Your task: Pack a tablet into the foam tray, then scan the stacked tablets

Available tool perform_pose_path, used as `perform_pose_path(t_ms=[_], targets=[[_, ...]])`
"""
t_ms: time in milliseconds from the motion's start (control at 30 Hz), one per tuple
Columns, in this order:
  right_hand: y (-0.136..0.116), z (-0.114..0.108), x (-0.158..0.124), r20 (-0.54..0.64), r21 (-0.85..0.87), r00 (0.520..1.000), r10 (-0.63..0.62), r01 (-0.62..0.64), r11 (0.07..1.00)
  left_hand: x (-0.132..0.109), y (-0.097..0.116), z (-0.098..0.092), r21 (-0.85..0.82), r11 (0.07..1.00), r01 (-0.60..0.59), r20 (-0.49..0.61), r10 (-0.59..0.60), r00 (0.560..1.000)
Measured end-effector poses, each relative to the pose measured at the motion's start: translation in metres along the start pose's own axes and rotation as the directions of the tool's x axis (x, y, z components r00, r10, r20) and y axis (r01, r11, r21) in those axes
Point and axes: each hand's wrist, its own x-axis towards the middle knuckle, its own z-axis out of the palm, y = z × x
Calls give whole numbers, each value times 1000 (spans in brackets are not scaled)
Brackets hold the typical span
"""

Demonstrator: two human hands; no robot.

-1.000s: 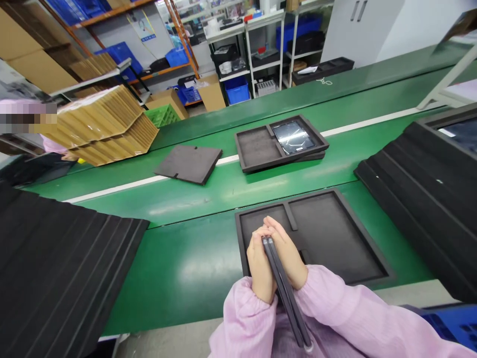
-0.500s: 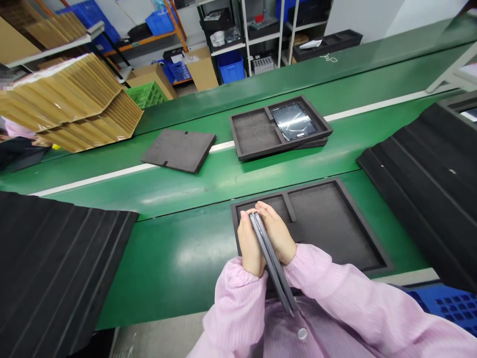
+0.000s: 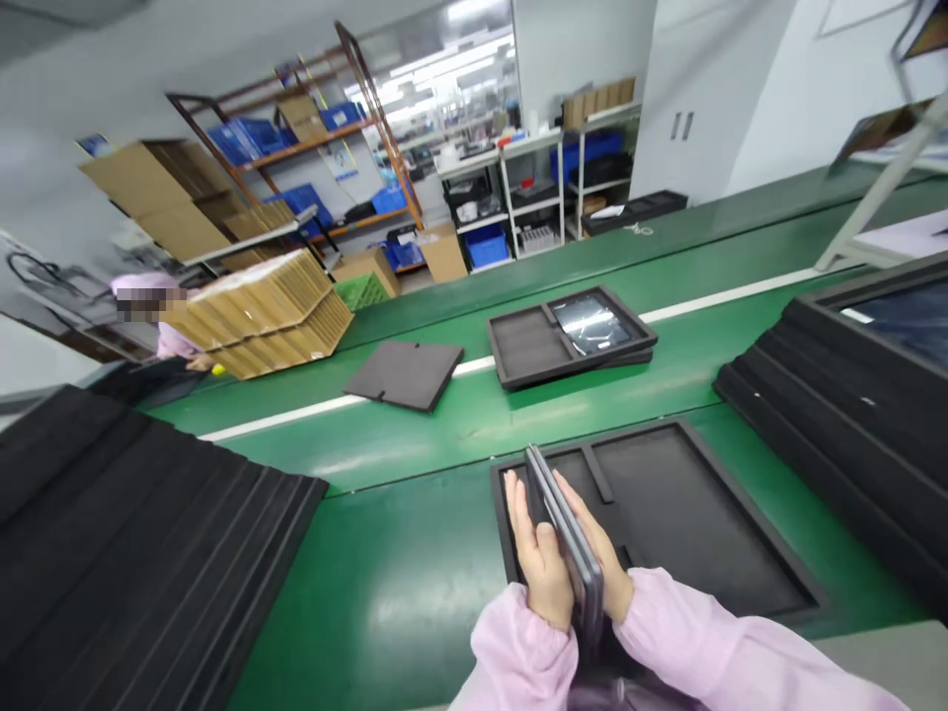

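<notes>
Two slim grey tablets (image 3: 569, 523) stand on edge, face to face, between my palms. My left hand (image 3: 544, 573) presses flat against their left side, its fingers pointing away and its thumb raised. On the other side, my right hand (image 3: 608, 561) lies along the right face, partly hidden behind the tablets. Beneath both hands is a black foam tray (image 3: 677, 494) with divided recesses, resting on the green bench.
Farther back, another foam tray (image 3: 525, 341) holds a shiny tablet (image 3: 591, 324). A flat foam sheet (image 3: 407, 373) lies left of it. Stacked black foam trays rise at left (image 3: 148, 533) and right (image 3: 836, 395). Beyond cardboard dividers (image 3: 274, 306) is a person in pink (image 3: 172, 339).
The view has tilted up, showing more of the room. My fingers have moved from wrapping the tablets' far end to lying straight along their sides. The tablets remain between my hands.
</notes>
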Motion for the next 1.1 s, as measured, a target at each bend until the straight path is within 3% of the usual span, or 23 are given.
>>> perform_pose_path(t_ms=[100,233,367,667,833,967,1100], targets=[[-56,9,35,-2,115,999,-48,48,992,26,56,3,-106,990,-94,77,103,992],[-131,14,70,113,276,994,6,-37,961,43,131,12,-306,952,-8,67,30,997],[-167,17,79,64,331,994,90,-106,938,45,166,17,-394,910,128,42,-121,992],[-176,10,57,64,312,995,73,-90,946,24,171,12,-333,919,210,18,-216,976],[-174,8,51,50,326,993,109,-120,938,18,170,12,-313,933,176,14,-180,984],[-176,10,51,39,379,978,205,-204,903,19,171,14,-335,924,184,12,-191,982],[-177,12,49,43,454,956,290,-277,847,20,172,16,-431,858,280,53,-285,957]])
